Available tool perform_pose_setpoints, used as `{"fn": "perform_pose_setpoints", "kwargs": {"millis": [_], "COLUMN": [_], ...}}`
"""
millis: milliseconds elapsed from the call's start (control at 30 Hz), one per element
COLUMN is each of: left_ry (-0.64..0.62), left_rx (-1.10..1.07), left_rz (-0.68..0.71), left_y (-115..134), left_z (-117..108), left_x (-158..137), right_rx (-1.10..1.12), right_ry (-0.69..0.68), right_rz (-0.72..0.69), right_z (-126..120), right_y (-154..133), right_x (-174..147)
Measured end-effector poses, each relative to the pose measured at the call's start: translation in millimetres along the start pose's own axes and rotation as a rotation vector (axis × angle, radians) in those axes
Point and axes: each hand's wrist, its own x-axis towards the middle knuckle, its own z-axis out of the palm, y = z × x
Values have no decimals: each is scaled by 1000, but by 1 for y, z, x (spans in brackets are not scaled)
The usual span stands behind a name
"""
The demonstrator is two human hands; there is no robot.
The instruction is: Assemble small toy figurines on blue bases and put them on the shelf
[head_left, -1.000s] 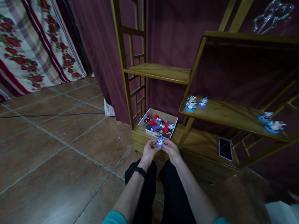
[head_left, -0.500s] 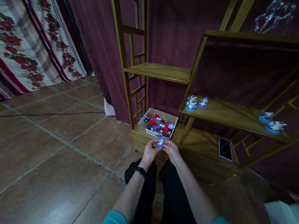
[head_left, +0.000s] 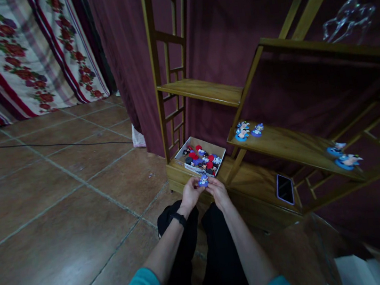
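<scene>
Between my hands, just in front of the box, is a small purple and white toy figurine (head_left: 203,181) on a round purple base. My left hand (head_left: 191,193) pinches it from the left, and my right hand (head_left: 217,190) grips its right side. Directly beyond them, an open cardboard box (head_left: 223,153) holds several small figurines and round red, black and purple bases in a jumble. A similar purple figurine (head_left: 257,130) stands on the shelf to the right, beside blue-based figurines (head_left: 242,133). More blue-based figurines (head_left: 348,161) stand at that shelf's far right end.
The wooden shelf unit (head_left: 200,92) has slanted posts and lattice sides. A phone or tablet (head_left: 284,189) lies on its low ledge. A clear plastic ornament (head_left: 350,18) is at upper right. A black cable (head_left: 51,145) crosses the tiled floor; white material (head_left: 355,272) lies at lower right.
Both hands stay in nearly the same place with the figurine between them. The whole view has shifted very slightly; nothing else visibly differs.
</scene>
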Motion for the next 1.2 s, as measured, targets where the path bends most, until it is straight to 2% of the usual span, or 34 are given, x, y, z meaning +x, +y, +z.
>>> {"fn": "perform_pose_setpoints", "kwargs": {"millis": [267,500,733,1200], "left_ry": [-28,-91,-100,-115], "left_rx": [-71,-32,-45,-74], "left_rz": [-83,-100,-142,-205], "left_y": [7,5,7,15], "left_z": [-4,-6,-5,-7], "left_x": [0,2,3,0], "right_rx": [6,1,-43,-115], "right_ry": [24,36,74,38], "right_rz": [1,1,16,7], "right_z": [-3,-4,-5,0], "right_y": [2,4,4,-1], "right_x": [0,1,3,-1]}}
